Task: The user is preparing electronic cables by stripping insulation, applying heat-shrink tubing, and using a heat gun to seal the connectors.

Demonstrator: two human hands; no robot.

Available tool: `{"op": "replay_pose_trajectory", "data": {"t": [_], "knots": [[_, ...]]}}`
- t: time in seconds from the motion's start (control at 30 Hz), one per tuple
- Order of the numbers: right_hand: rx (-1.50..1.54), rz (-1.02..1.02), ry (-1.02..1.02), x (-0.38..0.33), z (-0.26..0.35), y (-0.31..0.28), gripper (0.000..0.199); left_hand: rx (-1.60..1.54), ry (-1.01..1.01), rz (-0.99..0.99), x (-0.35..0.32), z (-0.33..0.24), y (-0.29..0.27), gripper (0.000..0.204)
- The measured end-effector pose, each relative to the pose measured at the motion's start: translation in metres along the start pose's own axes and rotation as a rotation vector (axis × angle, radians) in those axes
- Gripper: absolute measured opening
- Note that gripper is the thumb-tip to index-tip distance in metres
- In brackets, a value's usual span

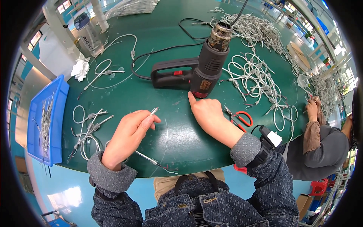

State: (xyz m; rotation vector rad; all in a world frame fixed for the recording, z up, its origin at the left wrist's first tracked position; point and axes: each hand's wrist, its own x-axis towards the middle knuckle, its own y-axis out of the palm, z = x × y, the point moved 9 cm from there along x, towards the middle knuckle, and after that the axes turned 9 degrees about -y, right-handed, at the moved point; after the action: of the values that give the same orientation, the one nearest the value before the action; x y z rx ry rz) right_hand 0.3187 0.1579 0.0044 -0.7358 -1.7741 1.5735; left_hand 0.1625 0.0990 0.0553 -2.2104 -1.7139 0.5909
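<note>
My left hand [132, 126] is closed in a pinch on a pale sheathed cable [154, 111], whose silvery end pokes out past the thumb. Below the wrist lies a cable length [147, 157] with stripped red and white wires; whether it belongs to the held one I cannot tell. A black heat gun [207, 66] stands upright on the green table, its scuffed metal nozzle pointing up. At its red-ringed base rests one stretched finger of my right hand [210, 113]; the other fingers curl under, partly hidden, with nothing visible in them. Red-handled scissors [240, 118] lie beside that wrist.
A blue tray [60, 113] of thin wires sits at the left edge. Cable bundles [87, 130] lie near it, with more coils [257, 79] on the right. Behind are a clear bottle [89, 38] and crumpled tissue [80, 68]. A co-worker's hand [313, 109] handles cables at far right.
</note>
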Motion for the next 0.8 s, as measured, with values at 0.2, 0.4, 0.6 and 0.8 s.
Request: {"op": "replay_pose_trajectory", "data": {"t": [0.2,0.4,0.6,0.8], "knots": [[0.046,0.034,0.042,-0.005,-0.006,0.004,0.04,-0.027,0.005,0.008,-0.002,0.003,0.0,0.025],[0.371,-0.331,-0.064,-0.014,-0.028,-0.026,0.028,-0.028,0.017,0.004,-0.004,0.005,-0.003,0.025],[0.209,-0.265,-0.092,-0.003,-0.015,-0.017,0.017,-0.032,0.019,0.013,-0.004,0.004,-0.001,0.025],[0.008,-0.239,-0.083,0.012,0.001,-0.008,0.009,-0.036,0.003,0.024,-0.007,0.004,0.0,0.025]]}}
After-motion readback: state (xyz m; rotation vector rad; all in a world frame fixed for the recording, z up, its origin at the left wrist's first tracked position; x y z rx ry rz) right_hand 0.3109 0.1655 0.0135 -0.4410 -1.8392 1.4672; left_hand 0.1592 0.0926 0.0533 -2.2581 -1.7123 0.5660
